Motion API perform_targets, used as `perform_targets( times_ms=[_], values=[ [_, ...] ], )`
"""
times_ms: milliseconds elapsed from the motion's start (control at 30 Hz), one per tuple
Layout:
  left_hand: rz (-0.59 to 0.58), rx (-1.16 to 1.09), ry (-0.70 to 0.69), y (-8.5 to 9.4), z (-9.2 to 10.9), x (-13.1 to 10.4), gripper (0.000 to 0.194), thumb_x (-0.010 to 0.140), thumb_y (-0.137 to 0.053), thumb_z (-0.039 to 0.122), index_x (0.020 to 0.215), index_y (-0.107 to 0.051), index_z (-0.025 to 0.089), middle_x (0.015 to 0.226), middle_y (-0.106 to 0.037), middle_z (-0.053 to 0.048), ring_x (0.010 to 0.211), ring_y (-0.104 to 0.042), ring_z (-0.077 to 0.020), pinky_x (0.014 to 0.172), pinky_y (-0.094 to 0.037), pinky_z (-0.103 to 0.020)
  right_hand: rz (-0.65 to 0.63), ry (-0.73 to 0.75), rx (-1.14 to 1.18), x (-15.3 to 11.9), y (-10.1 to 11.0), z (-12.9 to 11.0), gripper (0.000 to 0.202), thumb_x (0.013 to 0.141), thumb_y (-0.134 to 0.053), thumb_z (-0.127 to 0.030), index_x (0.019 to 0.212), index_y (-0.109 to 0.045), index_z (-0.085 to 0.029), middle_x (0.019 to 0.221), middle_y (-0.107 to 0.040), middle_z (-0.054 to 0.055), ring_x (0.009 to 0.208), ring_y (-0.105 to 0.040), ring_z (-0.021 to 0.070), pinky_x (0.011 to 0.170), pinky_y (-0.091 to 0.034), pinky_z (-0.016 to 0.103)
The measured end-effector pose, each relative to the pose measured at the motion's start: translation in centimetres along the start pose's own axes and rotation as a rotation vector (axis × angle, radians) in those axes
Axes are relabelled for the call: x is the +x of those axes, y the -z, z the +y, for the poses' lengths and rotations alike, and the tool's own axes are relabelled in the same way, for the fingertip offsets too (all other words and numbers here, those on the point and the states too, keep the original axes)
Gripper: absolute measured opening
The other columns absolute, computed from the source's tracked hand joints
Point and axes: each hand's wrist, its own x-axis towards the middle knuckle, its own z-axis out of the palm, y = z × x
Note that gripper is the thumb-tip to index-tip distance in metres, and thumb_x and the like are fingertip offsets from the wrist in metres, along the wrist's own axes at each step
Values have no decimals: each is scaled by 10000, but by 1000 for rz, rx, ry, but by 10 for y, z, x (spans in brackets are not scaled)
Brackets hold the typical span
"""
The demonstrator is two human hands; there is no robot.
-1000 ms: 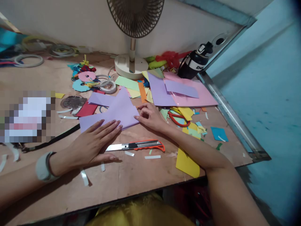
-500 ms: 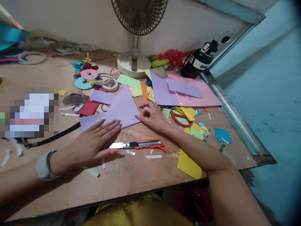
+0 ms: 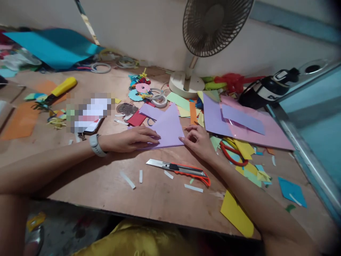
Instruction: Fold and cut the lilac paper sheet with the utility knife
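Observation:
A folded purple sheet point(image 3: 170, 124) lies on the wooden table, its upper part coming to a point. My left hand point(image 3: 137, 138), with a grey watch on the wrist, rests flat on the sheet's left part, fingers stretched out. At the sheet's right corner is my right hand point(image 3: 196, 140), its fingers curled and the thumb tip on the paper edge; whether the paper is pinched is hard to tell. An orange cutter point(image 3: 178, 170) with its blade out lies in front of the sheet, touched by neither hand.
Behind the sheet stands a fan point(image 3: 186, 84). A black bottle point(image 3: 268, 89) leans at the back right near pink sheets point(image 3: 274, 131). Red-handled scissors point(image 3: 233, 156) lie right of my right hand. A phone point(image 3: 93, 119) is at the left, and paper strips lie in front.
The view has swung left, so the table's things appear further right. My left hand has shifted along the purple sheet, away from the cutter. My right hand stays at the sheet's corner.

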Motion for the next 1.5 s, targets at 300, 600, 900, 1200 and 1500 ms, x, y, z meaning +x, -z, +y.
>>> perform_targets(
  times_ms=[300, 600, 900, 1200, 1500],
  values=[
    [-180, 8, 39, -2, 4, -4, 545, 1137, -310, 262, 1680, -346, 242, 1748, -294, -42, 1634, -239, -186, 1361, -135, -413, 10, 35, 37, -2, -1, 4, 365, 911, -728, -553, 717, -628, -261, 1167, -675, 103, 1162, -636, 334, 1053, -465, 580],
    [-126, -36, 70, -4, 8, -27, 559, 1128, -317, 222, 1684, -333, 277, 1717, -371, -28, 1601, -336, -194, 1358, -166, -423, 5, 29, 25, -2, 0, 2, 382, 922, -712, -572, 718, -619, -262, 1175, -671, 107, 1182, -629, 330, 1060, -467, 566],
    [-136, -116, 88, -2, 0, -40, 534, 1116, -379, 238, 1637, -423, 348, 1687, -413, -4, 1558, -417, -171, 1338, -249, -399, 5, 54, -6, -2, 0, 3, 431, 926, -686, -629, 705, -625, -264, 1158, -674, 116, 1192, -629, 341, 1048, -470, 570],
    [-119, -42, 33, -6, 3, -43, 532, 1113, -385, 217, 1637, -442, 294, 1687, -406, -32, 1569, -393, -185, 1337, -261, -386, 3, 58, -1, -2, 0, 5, 421, 924, -698, -621, 708, -620, -268, 1165, -674, 108, 1195, -631, 341, 1058, -476, 573],
    [-90, 162, -55, -7, 0, -49, 609, 1103, -371, 141, 1678, -341, 335, 1694, -397, -35, 1565, -401, -199, 1309, -327, -395, -11, 30, 2, 0, 0, 1, 369, 932, -730, -531, 721, -618, -250, 1190, -683, 102, 1181, -630, 321, 1063, -465, 556]
  ],
)
